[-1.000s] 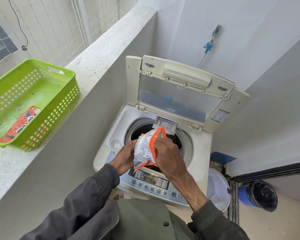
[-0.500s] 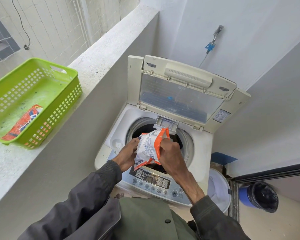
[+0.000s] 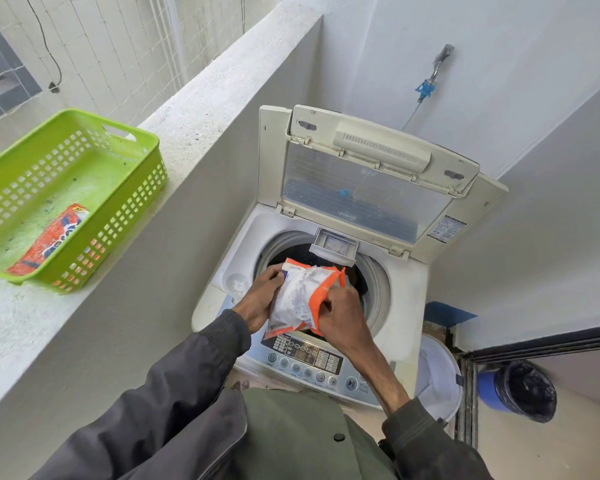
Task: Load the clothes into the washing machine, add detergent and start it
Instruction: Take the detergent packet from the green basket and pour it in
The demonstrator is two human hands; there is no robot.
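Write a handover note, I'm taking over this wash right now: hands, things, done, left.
Left hand grips the detergent bag at its left edge; right hand pinches its orange side.
Bag is held over the drum of the washing machine; lid up, small drawer out at the drum's back rim.
Done: dark laundry seems loaded.
Left: add detergent, shut lid, press start.

Detergent packet (image 3: 300,299) in the left grip (image 3: 258,301) and right grip (image 3: 343,318): white, orange edges. Basket (image 3: 129,209) well left of them: lime-green, lattice-holed.
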